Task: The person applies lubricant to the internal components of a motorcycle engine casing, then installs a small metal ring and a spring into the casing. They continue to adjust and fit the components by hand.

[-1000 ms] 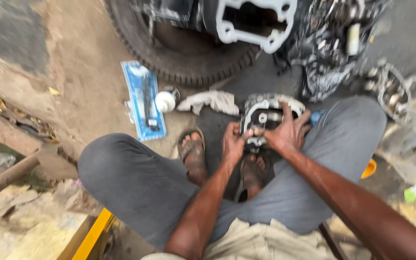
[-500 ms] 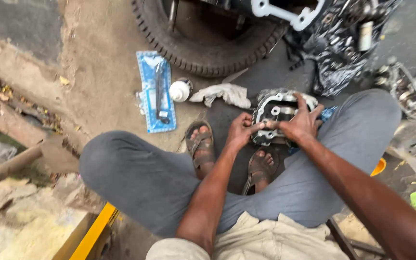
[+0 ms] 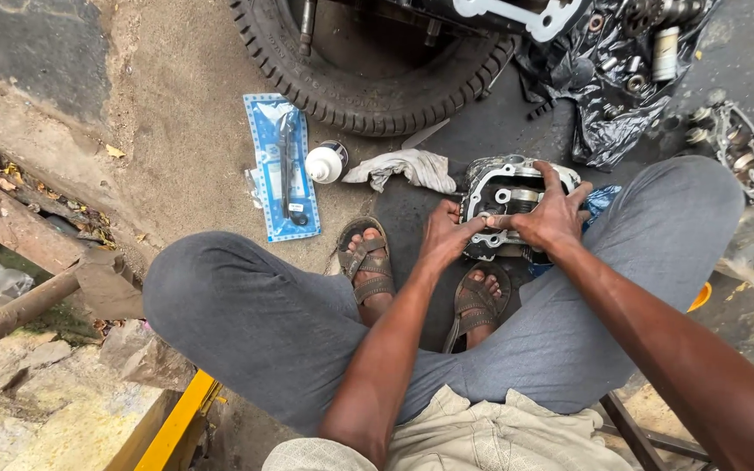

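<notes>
A dark metal engine cylinder head (image 3: 506,194) sits on the black ground in front of my sandalled feet. My left hand (image 3: 445,232) grips its near left edge with fingers curled on the rim. Spread over the top and right side of the part, my right hand (image 3: 551,214) presses down on it. Both forearms reach forward between my knees in grey trousers.
A tyre (image 3: 368,83) lies ahead with engine parts above it. A blue blister pack with a tool (image 3: 281,166), a white round cap (image 3: 325,163) and a white rag (image 3: 407,167) lie left of the head. Black plastic (image 3: 621,96) holds small parts at right. A yellow bar (image 3: 172,427) is below left.
The view has shifted, so the scene sits lower and larger. Both hands stay on the cylinder head; the right hand has spread further across its top.
</notes>
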